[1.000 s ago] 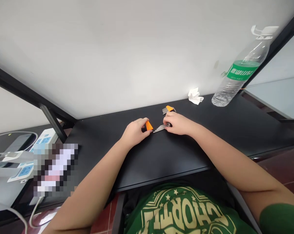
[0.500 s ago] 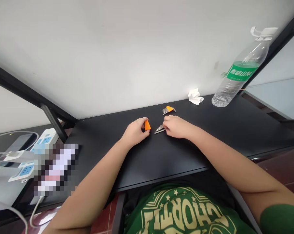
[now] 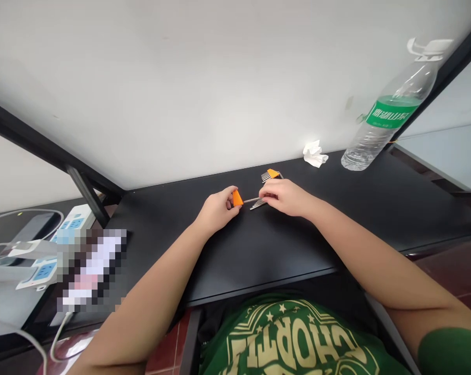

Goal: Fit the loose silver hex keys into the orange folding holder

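Note:
Between the thumb and fingers of my left hand (image 3: 219, 208) is an orange hex key holder (image 3: 237, 198), its wide end facing right. My right hand (image 3: 280, 196) pinches one thin metal hex key (image 3: 251, 200), whose tip points left and reaches close to the holder's lower right corner; whether it has entered a hole I cannot tell. Several loose hex keys (image 3: 258, 204) lie on the black table just under my right fingers, partly hidden by them. Behind that hand rests a second orange holder (image 3: 273, 173) with several hex keys in it.
A crumpled white tissue (image 3: 314, 153) and a large clear bottle (image 3: 380, 120) with a green label stand by the wall. On the left lie a blurred-out phone (image 3: 93, 265) with a cable and a white power strip (image 3: 73, 224). The black tabletop (image 3: 251, 255) ends near my body.
My right hand has lifted slightly from the loose hex keys with one in its fingers, and that key now points at the orange holder. My left hand has barely moved.

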The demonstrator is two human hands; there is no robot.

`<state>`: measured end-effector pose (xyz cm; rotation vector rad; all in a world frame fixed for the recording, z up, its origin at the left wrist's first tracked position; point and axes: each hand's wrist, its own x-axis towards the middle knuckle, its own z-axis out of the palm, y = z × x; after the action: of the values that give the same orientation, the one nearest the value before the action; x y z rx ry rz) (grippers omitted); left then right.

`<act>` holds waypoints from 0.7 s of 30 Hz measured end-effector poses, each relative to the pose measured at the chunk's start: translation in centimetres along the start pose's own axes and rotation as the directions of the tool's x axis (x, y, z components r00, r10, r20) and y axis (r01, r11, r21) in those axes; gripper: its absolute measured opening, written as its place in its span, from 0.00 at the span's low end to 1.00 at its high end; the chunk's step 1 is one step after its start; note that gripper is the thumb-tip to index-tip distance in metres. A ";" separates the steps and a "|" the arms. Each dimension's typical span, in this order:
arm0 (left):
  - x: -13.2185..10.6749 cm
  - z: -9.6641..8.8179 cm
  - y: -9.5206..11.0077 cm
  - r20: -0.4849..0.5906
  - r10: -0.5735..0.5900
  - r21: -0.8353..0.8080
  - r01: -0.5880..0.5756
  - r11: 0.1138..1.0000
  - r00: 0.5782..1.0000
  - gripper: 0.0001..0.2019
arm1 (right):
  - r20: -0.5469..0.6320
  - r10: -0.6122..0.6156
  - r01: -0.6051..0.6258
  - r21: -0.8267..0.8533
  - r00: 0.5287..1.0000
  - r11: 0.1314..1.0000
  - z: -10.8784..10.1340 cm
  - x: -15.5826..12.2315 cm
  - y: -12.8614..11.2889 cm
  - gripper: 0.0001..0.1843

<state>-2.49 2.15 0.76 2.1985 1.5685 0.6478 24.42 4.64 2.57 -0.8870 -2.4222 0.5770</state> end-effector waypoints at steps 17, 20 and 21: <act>-0.3 0.3 0.5 -0.042 0.048 -0.041 -0.050 0.998 0.998 0.26 | -0.016 0.029 -0.027 0.109 0.999 0.994 0.3 0.1 -0.7 0.09; -0.5 0.5 0.7 -0.051 0.081 -0.010 -0.082 0.997 0.995 0.26 | 0.048 0.233 -0.235 0.342 0.971 0.910 1.0 0.4 -1.2 0.03; -0.5 0.6 0.9 -0.054 0.095 0.006 -0.095 0.995 0.994 0.26 | 0.091 0.309 -0.316 0.448 0.947 0.837 1.3 0.5 -1.4 0.03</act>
<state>-1.63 1.37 0.68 2.2878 1.4994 0.7392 22.65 3.77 2.41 -1.0688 -2.0200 1.2224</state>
